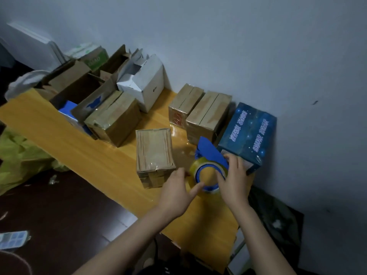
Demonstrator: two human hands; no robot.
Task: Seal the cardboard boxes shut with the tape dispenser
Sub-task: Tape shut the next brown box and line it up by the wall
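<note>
1. Far left, open boxes (79, 86) stand on a yellow table (49, 124) with their flaps up. They are well apart from the hands. A white box (147, 84) behind them is open too.
2. Just right of them, a brown box (117, 118) has closed flaps and glossy tape.
3. The centre box (154, 151) stands closed, its top shiny with tape. Its long axis runs away from the person, and it lies just left of the hands.
4. The left hand (176, 193) is beside that box's near right corner. Its thumb rests on the front of the tape roll and its fingers bend at the roll's left edge. Whether they pinch a tape end cannot be told.
5. The dispenser (208, 169) is blue with a yellowish roll. It sits between the two hands, its blade end pointing away towards the wall.
6. The right hand (234, 181) grips the dispenser from the right, fingers curled over the roll and frame.
7. Two sealed boxes (198, 110) stand side by side farther back. A blue box (248, 133) lies just behind the right hand.
8. The left hand is nearer the centre box. Judging by this, more taping there means carrying the dispenser left and drawing it along the long axis. The open boxes would need a long reach to the left.
</note>
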